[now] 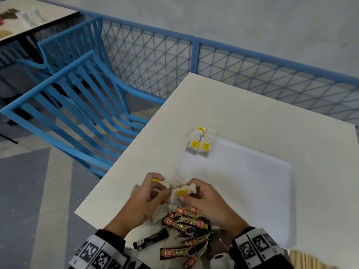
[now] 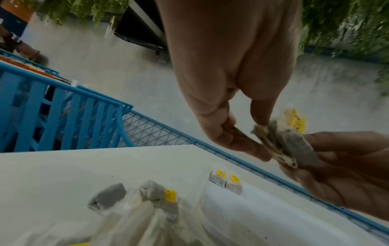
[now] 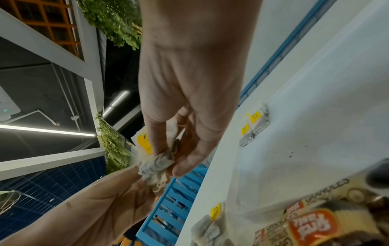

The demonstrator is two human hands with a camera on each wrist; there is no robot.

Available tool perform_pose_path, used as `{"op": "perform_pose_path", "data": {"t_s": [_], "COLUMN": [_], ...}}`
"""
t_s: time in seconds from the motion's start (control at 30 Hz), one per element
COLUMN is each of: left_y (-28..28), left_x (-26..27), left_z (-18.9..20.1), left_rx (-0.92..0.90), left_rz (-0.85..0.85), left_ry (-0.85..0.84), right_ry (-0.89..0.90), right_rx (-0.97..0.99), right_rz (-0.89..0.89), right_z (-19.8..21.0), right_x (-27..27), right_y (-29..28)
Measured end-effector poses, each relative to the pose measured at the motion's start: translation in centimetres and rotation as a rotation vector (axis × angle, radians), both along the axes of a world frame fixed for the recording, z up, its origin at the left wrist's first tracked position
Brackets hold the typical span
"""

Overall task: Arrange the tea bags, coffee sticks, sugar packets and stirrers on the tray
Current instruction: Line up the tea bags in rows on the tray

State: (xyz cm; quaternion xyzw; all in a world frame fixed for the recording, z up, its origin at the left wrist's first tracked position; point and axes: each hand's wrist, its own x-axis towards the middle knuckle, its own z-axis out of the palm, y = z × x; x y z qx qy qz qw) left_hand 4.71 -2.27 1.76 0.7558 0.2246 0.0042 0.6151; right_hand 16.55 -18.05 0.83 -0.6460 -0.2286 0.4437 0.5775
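Both hands hover over the near left part of the white table [image 1: 252,113]. My left hand [image 1: 165,189] and right hand [image 1: 186,197] pinch a small bunch of tea bags [image 1: 181,193] with yellow tags between them. In the left wrist view the left hand [image 2: 261,141] nips the bunch's edge [image 2: 290,144]. In the right wrist view the right hand [image 3: 166,159] holds the crumpled bags [image 3: 155,164]. Several tea bags [image 1: 201,141] lie in neat rows at the far left corner of the white tray [image 1: 252,181]. Loose tea bags [image 2: 147,196] and a pile of coffee sticks [image 1: 186,226] lie below the hands.
A black stick packet [image 1: 151,240] lies near the table's front edge. Blue slatted chairs [image 1: 73,105] stand left of the table. A blue mesh railing [image 1: 252,70] runs behind it. Another table [image 1: 29,16] is far off at the upper left.
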Motion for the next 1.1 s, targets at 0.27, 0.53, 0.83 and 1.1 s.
{"op": "perform_pose_path", "data": {"t_s": [0.27, 0.53, 0.83, 1.1], "left_y": [1.3, 0.7, 1.1, -2.1], "left_x": [-2.2, -1.5, 1.3, 5.6], "left_z": [-4.7, -5.8, -1.4, 2.1], "left_rx": [0.657, 0.625, 0.455, -0.097], "left_rz": [-0.217, -0.290, -0.121, -0.053], "left_ry": [0.551, 0.458, 0.186, -0.075], "right_ry": [0.045, 0.025, 0.083, 0.227], "right_rx": [-0.004, -0.003, 0.063, 0.181], "right_rz": [-0.199, -0.294, -0.262, -0.205], "right_z": [-0.9, -1.4, -0.9, 0.9], "right_x": [2.4, 3.1, 3.1, 3.1], "right_y": [-4.1, -4.7, -4.9, -4.2]}}
